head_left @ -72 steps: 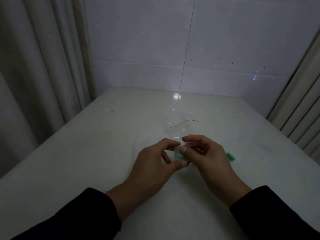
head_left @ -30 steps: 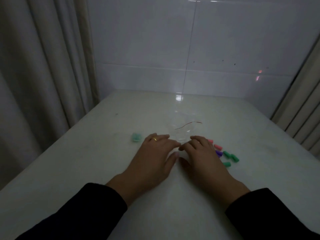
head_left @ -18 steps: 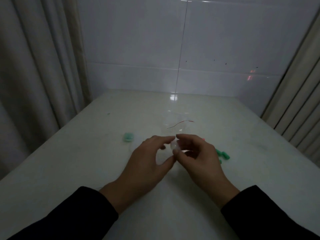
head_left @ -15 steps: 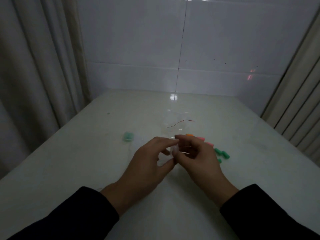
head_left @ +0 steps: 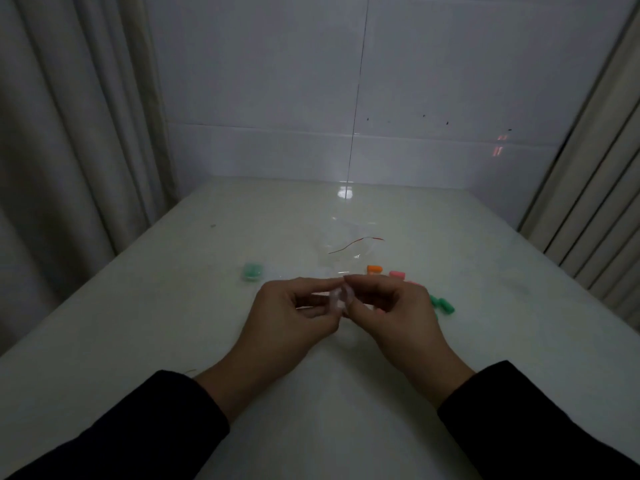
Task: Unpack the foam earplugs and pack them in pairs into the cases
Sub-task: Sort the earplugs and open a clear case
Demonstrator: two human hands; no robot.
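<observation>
Fingers [head_left: 313,284] of left hand [head_left: 287,317] and right hand [head_left: 398,313] curled, pinching a clear case [head_left: 340,299] between them, green case [head_left: 252,271] left of fingers, earplugs [head_left: 374,269] and bag [head_left: 346,249] beyond, on table [head_left: 173,323].

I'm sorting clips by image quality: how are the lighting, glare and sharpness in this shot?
Head view: dim and underexposed, with a greenish-grey cast; a bright glare spot on the table near the wall; the clear case pinched between left hand and right hand looks soft and hard to make out; wide-angle bending leans the curtains at the edges.
</observation>
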